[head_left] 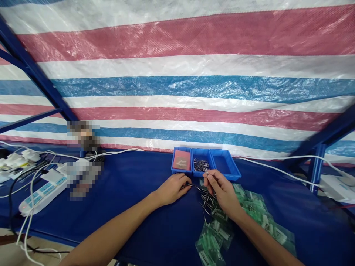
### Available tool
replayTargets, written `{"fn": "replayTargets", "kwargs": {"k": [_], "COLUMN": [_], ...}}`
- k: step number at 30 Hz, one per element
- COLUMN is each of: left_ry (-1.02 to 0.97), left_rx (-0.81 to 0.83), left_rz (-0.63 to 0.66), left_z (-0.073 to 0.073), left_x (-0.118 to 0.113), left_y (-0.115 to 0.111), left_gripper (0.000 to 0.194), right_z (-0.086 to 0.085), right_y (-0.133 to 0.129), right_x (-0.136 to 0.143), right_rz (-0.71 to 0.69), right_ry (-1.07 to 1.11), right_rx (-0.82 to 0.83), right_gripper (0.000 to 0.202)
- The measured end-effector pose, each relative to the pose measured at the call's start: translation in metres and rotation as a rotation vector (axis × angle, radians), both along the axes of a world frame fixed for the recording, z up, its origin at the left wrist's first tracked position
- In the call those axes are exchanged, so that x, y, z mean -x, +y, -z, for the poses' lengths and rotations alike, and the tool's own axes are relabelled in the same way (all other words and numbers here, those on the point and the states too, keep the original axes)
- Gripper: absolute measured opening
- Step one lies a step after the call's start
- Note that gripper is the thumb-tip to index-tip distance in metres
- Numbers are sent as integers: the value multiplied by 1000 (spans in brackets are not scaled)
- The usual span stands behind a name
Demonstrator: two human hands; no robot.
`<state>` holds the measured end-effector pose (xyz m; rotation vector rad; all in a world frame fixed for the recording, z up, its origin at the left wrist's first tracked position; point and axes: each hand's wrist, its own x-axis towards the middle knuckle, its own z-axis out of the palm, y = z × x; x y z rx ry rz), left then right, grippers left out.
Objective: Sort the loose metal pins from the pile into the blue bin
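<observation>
My left hand [174, 188] rests on the blue table in front of the bins, its fingers curled around thin dark rods [189, 185] that poke out at the fingertips. Thumb and fingers of my right hand [220, 190] are pinched together just in front of the middle bin; the small thing between them is too small to name. Between and below the hands lies a loose pile of thin black and silver rods [206, 201], partly hidden by my right hand. Similar rods [200, 165] fill part of the middle blue bin [195, 151].
A left bin [174, 168] holds a reddish packet [181, 160]; a third blue bin [227, 166] stands at right. Clear packets with green pieces [210, 240] lie near, more packets [263, 214] by my right forearm. A power strip [44, 194] with cables sits left.
</observation>
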<state>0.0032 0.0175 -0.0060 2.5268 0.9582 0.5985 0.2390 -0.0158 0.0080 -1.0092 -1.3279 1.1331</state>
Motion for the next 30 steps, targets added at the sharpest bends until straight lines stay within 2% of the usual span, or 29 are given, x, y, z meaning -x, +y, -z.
{"fn": "replayTargets", "kwargs": {"k": [4, 8, 14, 24, 30], "left_ry": [3, -3, -11, -15, -35], "left_rx": [6, 8, 8, 16, 34], "left_rz": [3, 7, 7, 6, 8], "left_z": [-2, -2, -1, 1, 2], "left_x": [0, -1, 0, 1, 3], "left_y": [0, 1, 0, 0, 0], "left_gripper": [15, 14, 16, 19, 24], "right_z": [5, 2, -4, -2, 1], "right_y": [1, -1, -4, 0, -1], "right_x": [2, 4, 4, 0, 1], "right_rz": [-9, -10, 26, 102, 61], "right_ry": [19, 37, -18, 17, -21], "right_rx": [27, 38, 76, 79, 76], "right_gripper": [35, 36, 40, 41, 38]}}
